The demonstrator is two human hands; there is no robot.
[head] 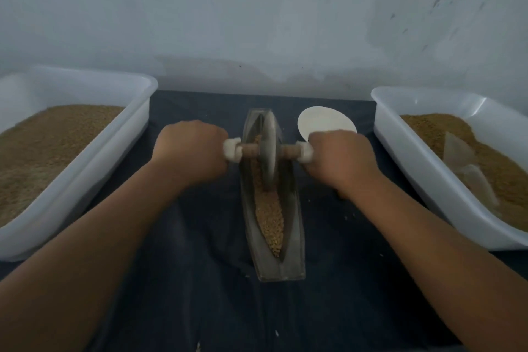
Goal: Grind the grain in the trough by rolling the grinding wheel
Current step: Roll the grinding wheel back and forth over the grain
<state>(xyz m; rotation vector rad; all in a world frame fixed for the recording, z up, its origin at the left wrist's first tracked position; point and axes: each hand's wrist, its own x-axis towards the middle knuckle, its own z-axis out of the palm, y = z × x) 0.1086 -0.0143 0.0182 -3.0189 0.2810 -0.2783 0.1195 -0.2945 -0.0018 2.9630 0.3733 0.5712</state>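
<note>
Two white tubs (137,123) (400,134), white disc (323,121)

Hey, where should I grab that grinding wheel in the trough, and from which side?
Grip the axle handles, not the disc. The grinding wheel stands on edge in the narrow trough, rim down in the grain, and its handles stick out sideways. Come from above, one hand per side, as the left hand and right hand do.

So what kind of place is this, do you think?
Likely a makeshift grain-grinding bench by a bare wall: a trough and wheel on a dark cloth, with the left tub and right tub holding brown meal.
</note>
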